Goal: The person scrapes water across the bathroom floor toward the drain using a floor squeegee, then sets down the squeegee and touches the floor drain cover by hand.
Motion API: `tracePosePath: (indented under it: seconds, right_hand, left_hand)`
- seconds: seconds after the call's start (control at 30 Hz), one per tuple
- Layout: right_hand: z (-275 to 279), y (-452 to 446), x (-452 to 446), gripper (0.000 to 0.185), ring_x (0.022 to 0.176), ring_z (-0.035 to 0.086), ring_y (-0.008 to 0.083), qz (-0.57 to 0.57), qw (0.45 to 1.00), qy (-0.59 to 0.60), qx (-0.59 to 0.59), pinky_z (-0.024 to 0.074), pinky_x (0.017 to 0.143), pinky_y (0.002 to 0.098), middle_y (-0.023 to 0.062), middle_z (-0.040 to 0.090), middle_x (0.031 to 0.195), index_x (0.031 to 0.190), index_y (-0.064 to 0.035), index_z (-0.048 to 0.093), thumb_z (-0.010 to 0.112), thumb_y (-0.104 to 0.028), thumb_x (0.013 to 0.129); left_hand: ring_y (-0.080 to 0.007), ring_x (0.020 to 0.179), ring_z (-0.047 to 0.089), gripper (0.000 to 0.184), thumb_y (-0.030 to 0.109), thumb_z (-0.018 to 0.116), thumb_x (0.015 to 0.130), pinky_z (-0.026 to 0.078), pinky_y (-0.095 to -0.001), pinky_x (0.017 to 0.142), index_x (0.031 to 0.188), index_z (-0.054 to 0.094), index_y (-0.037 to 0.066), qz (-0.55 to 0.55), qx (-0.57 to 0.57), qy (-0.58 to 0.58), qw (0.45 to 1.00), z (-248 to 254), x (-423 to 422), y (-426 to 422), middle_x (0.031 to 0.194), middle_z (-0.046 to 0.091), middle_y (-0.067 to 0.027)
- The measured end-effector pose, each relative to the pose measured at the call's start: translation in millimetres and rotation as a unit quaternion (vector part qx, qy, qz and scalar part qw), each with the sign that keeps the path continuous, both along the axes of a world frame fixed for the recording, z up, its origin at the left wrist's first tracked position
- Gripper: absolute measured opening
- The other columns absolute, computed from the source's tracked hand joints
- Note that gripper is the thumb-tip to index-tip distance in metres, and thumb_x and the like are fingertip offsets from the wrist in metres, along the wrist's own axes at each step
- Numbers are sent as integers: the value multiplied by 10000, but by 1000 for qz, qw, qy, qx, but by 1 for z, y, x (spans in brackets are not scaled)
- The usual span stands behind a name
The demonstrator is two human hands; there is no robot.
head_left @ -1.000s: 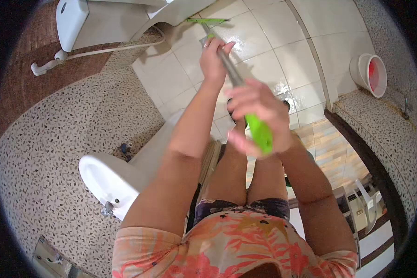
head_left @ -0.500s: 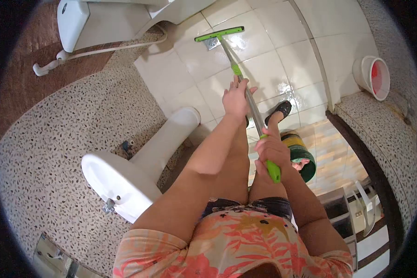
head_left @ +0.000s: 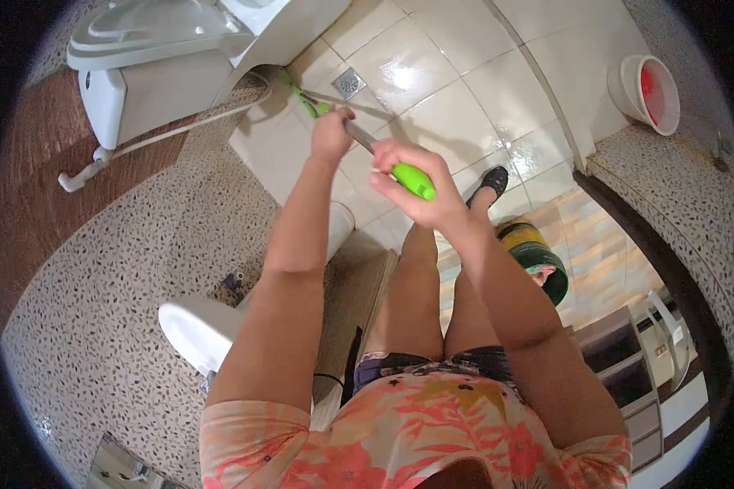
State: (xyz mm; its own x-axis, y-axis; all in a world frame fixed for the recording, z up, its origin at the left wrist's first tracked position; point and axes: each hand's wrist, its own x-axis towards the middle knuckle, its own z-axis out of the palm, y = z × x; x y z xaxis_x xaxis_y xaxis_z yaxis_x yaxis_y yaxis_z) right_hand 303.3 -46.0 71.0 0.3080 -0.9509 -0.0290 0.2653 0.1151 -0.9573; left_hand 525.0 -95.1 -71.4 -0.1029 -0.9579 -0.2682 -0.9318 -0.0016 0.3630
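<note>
A floor squeegee [head_left: 362, 137] with a grey metal pole and lime-green fittings slants away from me. My left hand [head_left: 332, 135] is closed round the lower part of its pole. Higher up, my right hand [head_left: 418, 175] wraps the pole near the bright green end grip [head_left: 414, 181]. The squeegee's green head [head_left: 302, 94] rests on the wet tiles beside the toilet base, seen nearly edge-on and partly behind my left hand. A square metal floor drain [head_left: 348, 83] lies just right of it.
The toilet [head_left: 171, 90] with its white hose [head_left: 196, 120] stands at upper left, a pedestal sink [head_left: 196, 330] at left. A white bucket [head_left: 628, 90] with something red inside sits at upper right. Beyond the doorway is a green-and-yellow bucket [head_left: 526, 244] holding cloth.
The squeegee head has moved left off the drain toward the toilet base. Both hands have shifted up and left with the pole, and the drain is uncovered.
</note>
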Motion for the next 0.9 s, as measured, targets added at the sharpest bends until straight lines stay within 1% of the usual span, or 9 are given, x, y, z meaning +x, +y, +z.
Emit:
tracePosePath:
  seconds: [0.1,0.3,0.37,0.43,0.57,0.63,0.77,0.8,0.9]
  right_hand:
    - [-5,31,-34,115,978,584,221,-115,991,42,55,435,864,310,112,617,887,807,-4,551,650,-3,747]
    - [15,67,-84,120,1040,568,262,-188,976,18,103,412,927,372,121,628,958,842,-30,587,631,10,738]
    - [39,48,-99,155,1042,569,286,-104,990,94,32,392,946,416,127,634,973,845,-52,593,663,-46,707]
    - [59,16,-114,231,1018,581,298,-66,981,169,-69,380,951,421,121,637,971,868,-68,591,697,-106,667]
    - [13,-45,-99,229,946,607,233,-49,964,192,-176,407,915,382,98,642,977,915,-60,594,687,-82,707]
    - [-29,-49,-76,174,903,603,180,-156,986,-24,-52,435,871,331,85,647,974,945,-47,611,656,-54,776]
    - [-52,32,-70,126,908,592,179,-275,953,-1,124,452,844,294,94,644,974,946,-18,628,623,-34,821]
    - [-45,58,-78,123,910,596,194,-277,948,-16,153,454,845,296,105,643,974,939,-9,632,624,-36,819]
    - [-33,112,-96,73,911,604,220,-244,948,97,178,458,855,317,114,639,951,880,3,612,610,8,806]
  left_hand:
    - [-327,933,606,230,70,609,668,494,-414,752,893,636,111,-4,117,-21,993,5,-56,12,924,632,-186]
    - [-348,927,608,210,74,639,675,505,-450,760,881,642,116,-84,68,-53,993,17,-115,40,957,620,-206]
    - [-350,908,612,198,62,622,695,502,-467,760,887,641,106,-115,164,-59,978,48,-122,18,917,617,-207]
    - [-342,881,617,214,41,599,705,494,-449,763,911,637,81,-182,121,-26,975,65,-120,-18,891,620,-183]
    - [-337,876,621,270,30,580,705,487,-420,782,964,640,78,-253,86,-22,963,29,-104,-114,902,643,-172]
    - [-338,882,620,275,31,573,712,488,-420,785,974,643,81,-228,84,-34,969,4,-107,-117,914,644,-177]
    - [-361,988,589,250,285,626,773,478,-453,828,932,643,94,-116,89,-83,986,-32,-132,-48,1013,622,-206]
    - [-410,1072,525,241,294,623,789,460,-457,876,899,631,79,-182,17,-77,980,-62,-123,-21,1107,568,-256]
    - [-499,1143,425,218,256,605,809,425,-460,929,867,619,46,-135,93,-36,986,-32,-141,42,1230,447,-333]
